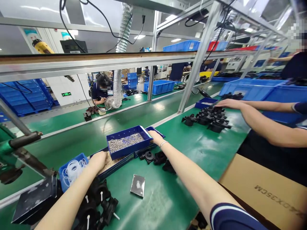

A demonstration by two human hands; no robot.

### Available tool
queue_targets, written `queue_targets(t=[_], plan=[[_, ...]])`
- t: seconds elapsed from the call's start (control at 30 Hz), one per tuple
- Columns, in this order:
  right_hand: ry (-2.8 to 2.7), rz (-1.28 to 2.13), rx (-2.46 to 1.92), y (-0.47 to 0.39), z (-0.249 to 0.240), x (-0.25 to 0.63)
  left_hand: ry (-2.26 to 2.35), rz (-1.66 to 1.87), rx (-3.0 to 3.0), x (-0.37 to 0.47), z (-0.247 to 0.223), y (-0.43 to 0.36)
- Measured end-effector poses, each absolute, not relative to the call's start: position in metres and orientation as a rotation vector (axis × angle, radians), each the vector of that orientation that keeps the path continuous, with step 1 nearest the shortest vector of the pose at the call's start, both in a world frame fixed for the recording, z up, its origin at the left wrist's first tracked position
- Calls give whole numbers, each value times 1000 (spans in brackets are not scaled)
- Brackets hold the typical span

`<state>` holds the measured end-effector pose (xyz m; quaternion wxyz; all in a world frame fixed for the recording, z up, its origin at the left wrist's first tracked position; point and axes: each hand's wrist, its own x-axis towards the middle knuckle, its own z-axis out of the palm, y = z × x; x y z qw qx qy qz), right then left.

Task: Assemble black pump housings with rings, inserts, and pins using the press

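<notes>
My right hand (155, 137) grips the right end of a blue parts bin (130, 152) filled with small metal pins or screws. The bin is raised and slightly tilted over a lower blue tray (117, 166) that holds small tan pieces (110, 163). My left hand (98, 160) reaches into the left part of that lower tray, fingers curled down; their tips and anything in them are hidden. Beside my left forearm stands a small blue bin of white rings (74, 169). Black molded parts (105, 204), some with white pins, lie below it.
A small dark rectangular block (137, 186) lies on the green bench. More black parts (211, 118) are piled to the right, under a co-worker's hand (229, 103). A cardboard box (266, 191) stands at lower right. Metal posts (199, 57) rise behind the bench.
</notes>
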<state>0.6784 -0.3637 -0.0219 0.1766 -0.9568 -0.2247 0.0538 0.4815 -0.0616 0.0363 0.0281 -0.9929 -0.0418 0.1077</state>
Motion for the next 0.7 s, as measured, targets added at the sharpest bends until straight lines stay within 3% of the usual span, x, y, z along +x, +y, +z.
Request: queue_targets(t=[0.23, 0.47, 0.7], plan=[[-457, 111, -2485, -363, -18, 678, -179, 255, -3153, 484, 26, -55], [-171, -34, -1965, -371, 9, 659, -238, 129, -3188, 478, 28, -50], [-224, -37, -1484, -409, 40, 581, -261, -102, -3372, 444, 72, -65]])
